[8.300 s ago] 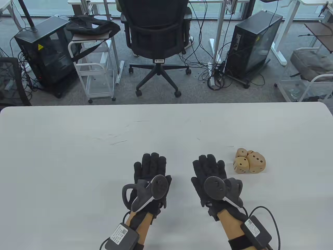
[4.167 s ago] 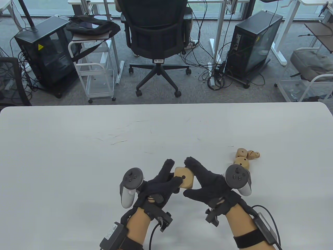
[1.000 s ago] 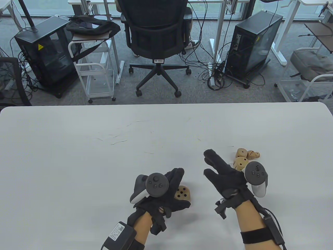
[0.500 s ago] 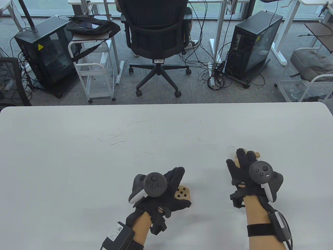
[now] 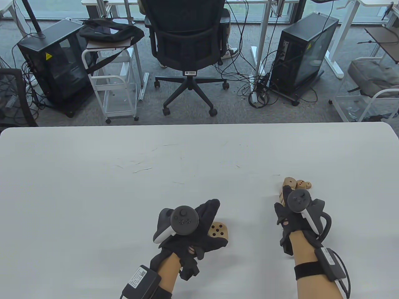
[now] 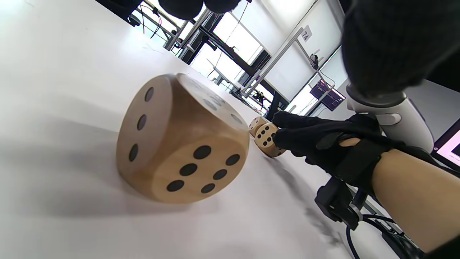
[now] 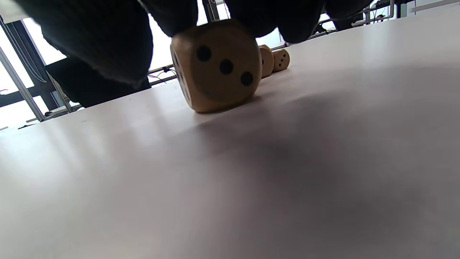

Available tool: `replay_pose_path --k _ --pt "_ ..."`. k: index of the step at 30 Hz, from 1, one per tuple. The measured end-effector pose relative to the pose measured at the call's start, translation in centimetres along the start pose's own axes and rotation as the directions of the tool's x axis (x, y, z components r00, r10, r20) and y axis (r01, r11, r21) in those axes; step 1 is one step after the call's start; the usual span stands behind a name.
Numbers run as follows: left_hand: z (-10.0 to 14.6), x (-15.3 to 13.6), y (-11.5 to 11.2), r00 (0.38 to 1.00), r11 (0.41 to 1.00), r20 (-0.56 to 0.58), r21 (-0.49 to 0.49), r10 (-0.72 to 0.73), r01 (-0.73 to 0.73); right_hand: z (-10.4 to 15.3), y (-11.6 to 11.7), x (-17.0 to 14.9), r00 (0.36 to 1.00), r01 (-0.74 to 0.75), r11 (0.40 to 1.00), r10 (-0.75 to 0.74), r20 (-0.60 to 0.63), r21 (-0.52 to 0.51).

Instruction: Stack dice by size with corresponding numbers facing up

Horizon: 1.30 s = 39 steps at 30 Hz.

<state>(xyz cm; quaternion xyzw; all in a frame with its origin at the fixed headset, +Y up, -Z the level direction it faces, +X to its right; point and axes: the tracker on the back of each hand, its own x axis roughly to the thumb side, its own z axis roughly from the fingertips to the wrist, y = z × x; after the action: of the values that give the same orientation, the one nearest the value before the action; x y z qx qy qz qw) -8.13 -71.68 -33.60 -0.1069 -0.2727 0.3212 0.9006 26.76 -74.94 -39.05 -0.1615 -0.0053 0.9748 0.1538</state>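
1. Since the frame one second earlier, the right hand [image 5: 296, 215] has travelled from mid-table to the dice cluster at lower right of the table view; the left hand [image 5: 199, 232] has barely shifted.
2. Largest pale wooden die with black pips [image 5: 218, 232] sits flat on the white table [image 5: 93, 187], lower centre, five pips up; three and six show on its sides in the left wrist view [image 6: 183, 138].
3. Left hand arches over this die; fingers [image 6: 391, 39] hang above it without visible contact.
4. Second-largest wooden die [image 7: 216, 64] stands on the table under the right hand, three pips facing the right wrist camera.
5. Right hand's fingertips [image 7: 276, 21] press on this die's top and sides.
6. Medium wooden die [image 5: 289, 181] and two small wooden dice [image 5: 304, 184] lie just beyond, close together.
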Motion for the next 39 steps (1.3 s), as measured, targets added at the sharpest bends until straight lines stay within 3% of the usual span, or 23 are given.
replay_pose_path --k 10,15,17,19,21,25,28,33,36,39 --pt "0.0 0.0 0.0 1.000 1.000 0.001 0.002 0.003 -0.003 -0.1 0.0 0.0 1.000 0.015 0.998 -0.016 -0.012 -0.060" --pt "0.1 0.0 0.1 1.000 1.000 0.006 0.006 0.003 -0.003 0.1 -0.6 0.2 0.987 0.152 0.988 -0.150 0.056 -0.039" --pt "0.1 0.0 0.2 1.000 1.000 0.013 0.015 0.002 -0.002 0.6 -1.6 1.0 0.958 0.254 0.967 -0.248 0.146 -0.025" --pt "0.1 0.1 0.3 1.000 1.000 0.024 0.031 0.002 -0.003 1.4 -2.6 2.3 0.878 0.397 0.917 -0.393 0.272 0.044" --pt "0.2 0.2 0.4 0.999 0.999 0.039 0.051 -0.003 0.001 2.5 -3.3 4.3 0.733 0.489 0.838 -0.546 0.407 0.244" --pt "0.5 0.6 0.5 0.997 0.997 0.070 0.081 -0.013 0.007 4.8 -3.6 7.5 0.523 0.524 0.703 -0.711 0.470 0.481" --pt "0.9 1.1 0.9 0.993 0.989 0.107 0.148 -0.042 0.025 5.9 -3.0 9.0 0.411 0.522 0.579 -0.814 0.411 0.626" --pt "1.6 1.7 1.4 0.984 0.966 0.169 0.260 -0.056 0.010 6.2 -1.3 9.7 0.326 0.542 0.418 -0.904 0.276 0.729" --pt "1.6 1.8 1.4 0.982 0.962 0.185 0.272 -0.045 -0.007 6.2 -0.5 9.7 0.289 0.548 0.337 -0.935 0.205 0.765" --pt "1.5 1.2 1.6 0.981 0.959 0.193 0.271 0.035 -0.087 6.2 -0.1 9.6 0.278 0.570 0.324 -0.941 0.194 0.755"
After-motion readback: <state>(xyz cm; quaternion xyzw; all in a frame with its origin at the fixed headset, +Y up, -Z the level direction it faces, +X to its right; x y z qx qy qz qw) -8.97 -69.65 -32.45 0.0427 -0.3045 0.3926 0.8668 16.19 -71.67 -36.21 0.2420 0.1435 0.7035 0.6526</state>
